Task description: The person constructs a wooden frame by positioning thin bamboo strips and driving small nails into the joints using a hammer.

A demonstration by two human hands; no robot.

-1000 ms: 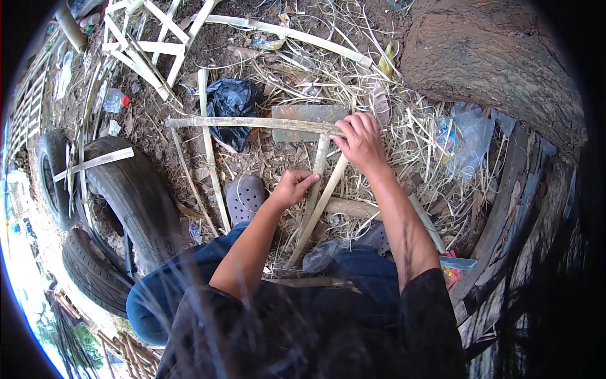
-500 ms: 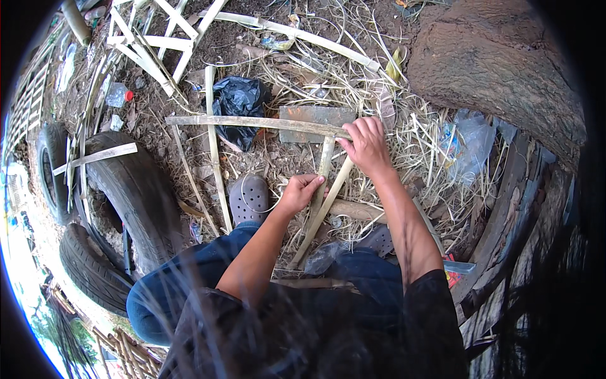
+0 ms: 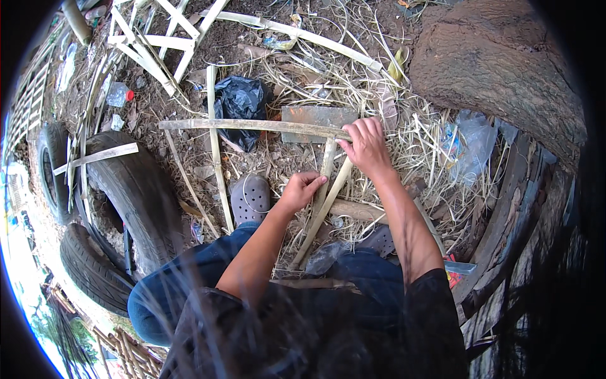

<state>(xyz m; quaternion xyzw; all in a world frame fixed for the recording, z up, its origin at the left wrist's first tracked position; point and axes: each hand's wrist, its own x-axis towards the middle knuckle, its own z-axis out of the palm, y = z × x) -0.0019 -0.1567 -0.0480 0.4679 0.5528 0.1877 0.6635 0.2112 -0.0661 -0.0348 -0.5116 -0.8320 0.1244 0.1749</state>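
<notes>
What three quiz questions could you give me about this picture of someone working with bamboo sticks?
1. True or false: the right hand rests where the long crosswise bamboo strip meets the upright strips.
2. What is the left hand gripping?
A. the black plastic bag
B. an upright bamboo strip
C. a tyre
3. Fill in: the grey clog lies to the ____ of the left hand.

Key:
1. True
2. B
3. left
</notes>
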